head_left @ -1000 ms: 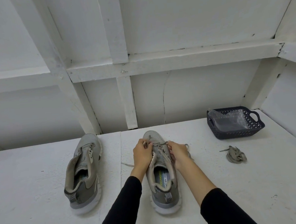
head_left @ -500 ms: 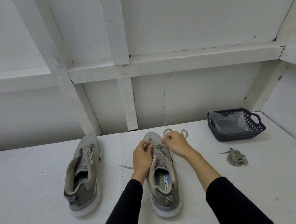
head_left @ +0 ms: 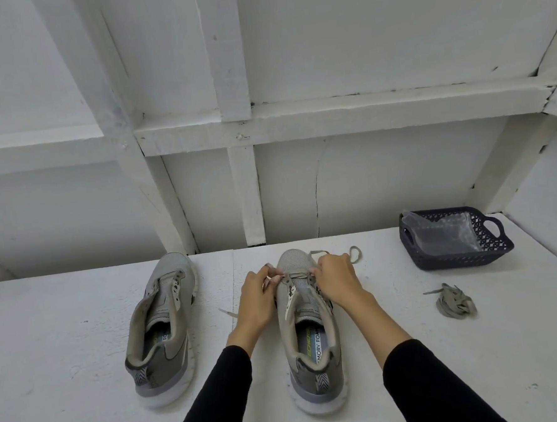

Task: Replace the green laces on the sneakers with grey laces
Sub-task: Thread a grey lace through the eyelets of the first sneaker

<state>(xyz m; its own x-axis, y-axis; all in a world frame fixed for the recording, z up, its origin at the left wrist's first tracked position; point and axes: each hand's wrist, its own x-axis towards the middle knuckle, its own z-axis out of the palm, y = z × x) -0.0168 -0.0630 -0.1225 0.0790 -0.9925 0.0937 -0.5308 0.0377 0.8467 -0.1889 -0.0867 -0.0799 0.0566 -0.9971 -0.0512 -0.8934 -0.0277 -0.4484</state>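
- The lace (head_left: 319,253) being put in runs across the front eyelets of the right-hand sneaker (head_left: 307,333), near its toe; one end loops out past the toe at about 1 o'clock, and the other end (head_left: 227,312) trails on the table at about 9 o'clock
- This sneaker's long side runs from 6 o'clock (heel, near the person) to 12 o'clock (toe)
- The right hand (head_left: 338,280) sits at the shoe's 2 o'clock side, fingers curled and pinching the lace right at the eyelets
- The left hand (head_left: 259,296) sits at the 10 o'clock side, fingers curled on the shoe's edge; it seems to pinch the lace there too, but that is hard to see
- Both hands are touching the shoe, so both are equally near; I think the next pull goes toward the toe, at 12 o'clock
- The other sneaker (head_left: 163,328) lies well apart at 9 o'clock, with no lace in it
- A bunched lace (head_left: 454,302) lies at 3 o'clock, and a dark basket (head_left: 462,260) sits at 2 o'clock
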